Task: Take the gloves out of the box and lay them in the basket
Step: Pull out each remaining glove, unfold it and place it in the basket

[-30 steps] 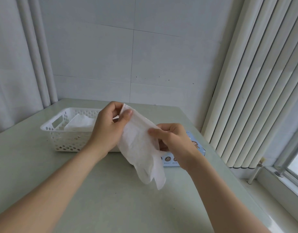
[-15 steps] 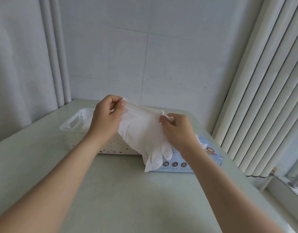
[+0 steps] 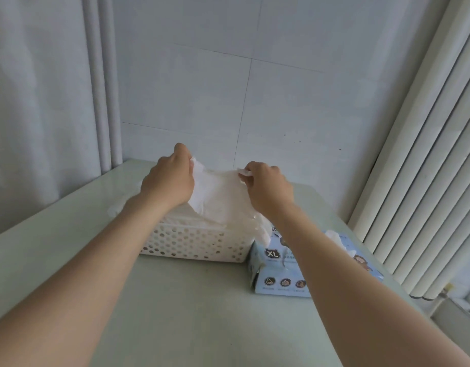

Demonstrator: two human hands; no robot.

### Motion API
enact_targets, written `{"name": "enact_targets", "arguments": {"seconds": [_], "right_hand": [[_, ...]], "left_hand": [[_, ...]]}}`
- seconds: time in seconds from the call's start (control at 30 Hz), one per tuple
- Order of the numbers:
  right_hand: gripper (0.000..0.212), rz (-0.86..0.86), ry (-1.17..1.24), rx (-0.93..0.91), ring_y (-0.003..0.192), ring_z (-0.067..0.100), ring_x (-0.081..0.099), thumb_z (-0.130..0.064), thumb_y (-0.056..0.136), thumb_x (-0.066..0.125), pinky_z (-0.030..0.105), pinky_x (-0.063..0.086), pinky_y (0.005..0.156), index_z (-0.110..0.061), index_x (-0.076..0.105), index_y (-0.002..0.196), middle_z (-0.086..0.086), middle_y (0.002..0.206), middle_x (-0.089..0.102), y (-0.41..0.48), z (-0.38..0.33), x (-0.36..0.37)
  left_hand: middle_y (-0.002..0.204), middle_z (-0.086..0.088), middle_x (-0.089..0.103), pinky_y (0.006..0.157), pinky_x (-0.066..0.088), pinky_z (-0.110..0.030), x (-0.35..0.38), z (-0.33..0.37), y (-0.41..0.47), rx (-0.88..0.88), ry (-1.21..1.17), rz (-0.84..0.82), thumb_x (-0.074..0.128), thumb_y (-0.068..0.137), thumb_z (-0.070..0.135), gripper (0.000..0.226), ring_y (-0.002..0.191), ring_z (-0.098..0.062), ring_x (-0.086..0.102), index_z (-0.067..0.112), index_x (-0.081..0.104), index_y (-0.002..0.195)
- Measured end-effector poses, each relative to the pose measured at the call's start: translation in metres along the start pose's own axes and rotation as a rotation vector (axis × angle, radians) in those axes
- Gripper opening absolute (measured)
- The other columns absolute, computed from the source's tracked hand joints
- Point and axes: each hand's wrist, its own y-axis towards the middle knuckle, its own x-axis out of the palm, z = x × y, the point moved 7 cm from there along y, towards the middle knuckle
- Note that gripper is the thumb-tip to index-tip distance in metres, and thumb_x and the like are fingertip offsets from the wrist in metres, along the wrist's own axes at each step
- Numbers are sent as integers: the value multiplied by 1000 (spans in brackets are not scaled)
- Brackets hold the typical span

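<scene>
Here a white glove hangs stretched between both hands above the white perforated basket, its cuff edge pulled flat and its finger end drooping down over the basket's right end toward the box. The left hand pinches one corner of the cuff with curled fingers; the right hand pinches the other corner the same way — both seen from the back, knuckles up. The basket sits on the pale green table, with the light blue glove box marked XL just beside its right end. More white glove material pokes up from the box's top, partly hidden behind the right forearm. Behind the table stands a tiled wall, a grey curtain on the left — vertical blinds on the right.
</scene>
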Motion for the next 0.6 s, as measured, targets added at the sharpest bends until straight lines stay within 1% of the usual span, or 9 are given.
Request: {"name": "enact_targets", "arguments": {"seconds": [0.07, 0.17, 0.27, 0.3, 0.37, 0.43, 0.5, 0.57, 0.6], "right_hand": [[30, -56, -10, -33, 81, 36, 58, -39, 112, 48, 34, 38, 61, -15, 65, 106, 6, 87, 59, 10, -5, 13], [32, -138, 63, 9, 89, 34, 64, -48, 106, 56, 34, 41, 61, -19, 69, 106, 6, 96, 66, 21, -6, 31], [37, -140, 86, 65, 96, 28, 63, -51, 98, 70, 34, 43, 70, -21, 64, 119, 1, 108, 63, 21, -9, 36], [40, -122, 28, 38, 101, 28, 62, -47, 97, 73, 35, 42, 75, -21, 62, 125, 1, 112, 62, 20, -12, 35], [35, -64, -75, -79, 112, 29, 60, -29, 99, 71, 36, 44, 84, -21, 61, 132, 5, 119, 62, 18, -25, 30], [32, -72, 15, -194, 112, 27, 58, -14, 99, 60, 35, 46, 89, -24, 65, 130, 6, 118, 59, 12, -37, 24], [35, -243, 123, -253, 111, 21, 55, -19, 99, 58, 34, 45, 90, -27, 65, 132, 2, 115, 56, 5, -44, 24], [48, -484, 76, -251, 123, 19, 50, -31, 98, 59, 36, 42, 100, -32, 56, 146, 2, 129, 54, -7, -45, 30], [55, -573, 24, -229, 132, 20, 48, -35, 97, 58, 39, 41, 106, -33, 51, 151, 3, 138, 54, -12, -42, 33]], "left_hand": [[99, -15, 55, 70, 45, -43, 5, -10, 0, -60, 118, -112, 35, 109, 18, 13, 85, -36, 56, 9, 37, 119], [103, -14, 50, 74, 44, -42, 9, -17, -3, -124, 237, -242, 37, 104, 8, 33, 89, -35, 54, 2, 31, 136], [120, -19, 54, 81, 45, -43, 7, -24, -8, -167, 355, -302, 39, 98, -1, 48, 96, -36, 53, 2, 28, 145], [122, -19, 55, 80, 44, -43, 6, -25, -8, -176, 394, -303, 40, 97, -3, 52, 96, -35, 52, 2, 28, 147], [116, -16, 55, 76, 43, -41, 4, -28, -7, -184, 456, -294, 43, 95, -5, 54, 94, -33, 52, 4, 30, 147], [113, -15, 51, 76, 43, -41, 3, -30, -7, -171, 504, -284, 47, 95, -4, 51, 97, -34, 53, 5, 34, 143], [125, -16, 46, 85, 43, -43, 6, -26, -5, -64, 572, -270, 50, 94, -1, 52, 113, -37, 49, 8, 35, 144], [137, -13, 40, 98, 40, -45, 14, -19, -2, 88, 585, -293, 49, 98, 4, 51, 126, -36, 40, 18, 39, 146], [143, -10, 38, 104, 37, -46, 18, -15, -2, 123, 521, -346, 48, 102, 11, 47, 131, -34, 36, 24, 41, 147]]}}
